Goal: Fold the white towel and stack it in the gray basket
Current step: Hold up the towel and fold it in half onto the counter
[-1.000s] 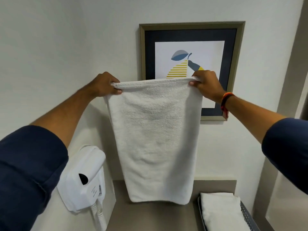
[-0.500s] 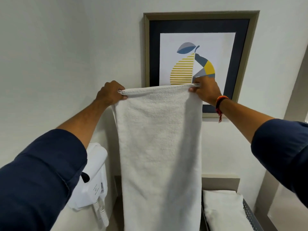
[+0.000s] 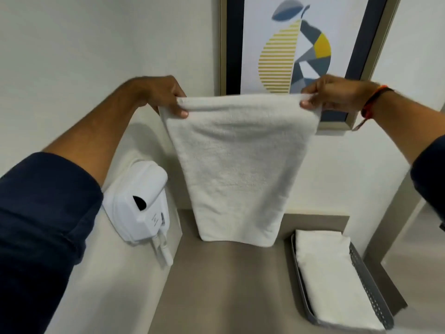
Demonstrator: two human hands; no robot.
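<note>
I hold a white towel [image 3: 238, 169] upright in the air by its top edge, which looks doubled over. My left hand [image 3: 166, 95] pinches the top left corner and my right hand [image 3: 337, 95] pinches the top right corner. The towel hangs straight down, and its bottom edge is just at the grey counter [image 3: 226, 285]. The gray basket [image 3: 366, 280] sits on the counter at the lower right, apart from the hanging towel. A folded white towel [image 3: 330, 278] lies inside it.
A white wall-mounted hair dryer [image 3: 137, 203] with its cord hangs on the left wall beside the counter. A framed picture [image 3: 296, 44] hangs on the back wall behind the towel. A wall edge stands to the right of the basket.
The towel hangs shorter than half a second ago, with its bottom edge now at the counter. My view has tilted down, showing more of the counter and basket.
</note>
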